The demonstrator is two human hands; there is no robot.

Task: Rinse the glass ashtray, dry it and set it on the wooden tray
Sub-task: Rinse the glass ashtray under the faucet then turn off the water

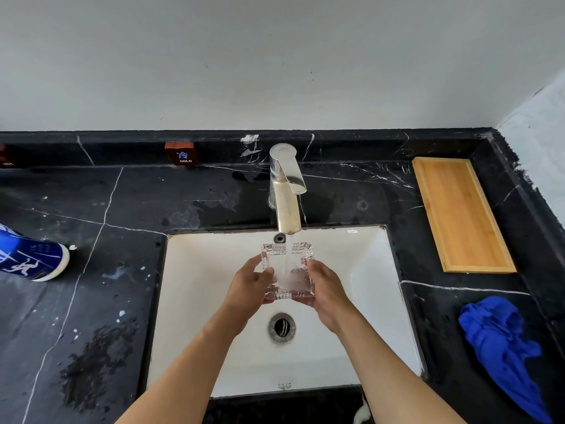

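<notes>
A square clear glass ashtray [287,255] is held over the white sink [376,301], under the metal faucet [286,191]. Water runs from the spout into the ashtray's bowl. My left hand [249,286] grips its left edge and my right hand [325,286] grips its right edge. The empty wooden tray [461,214] lies on the black counter at the far right. A crumpled blue cloth [501,350] lies on the counter to the right of the sink, nearer to me.
The black marble counter [91,301] surrounds the sink and has wet patches. A blue and white container [30,255] lies at the left edge. A small COLD sign [182,154] stands on the backsplash. The drain [282,327] sits below my hands.
</notes>
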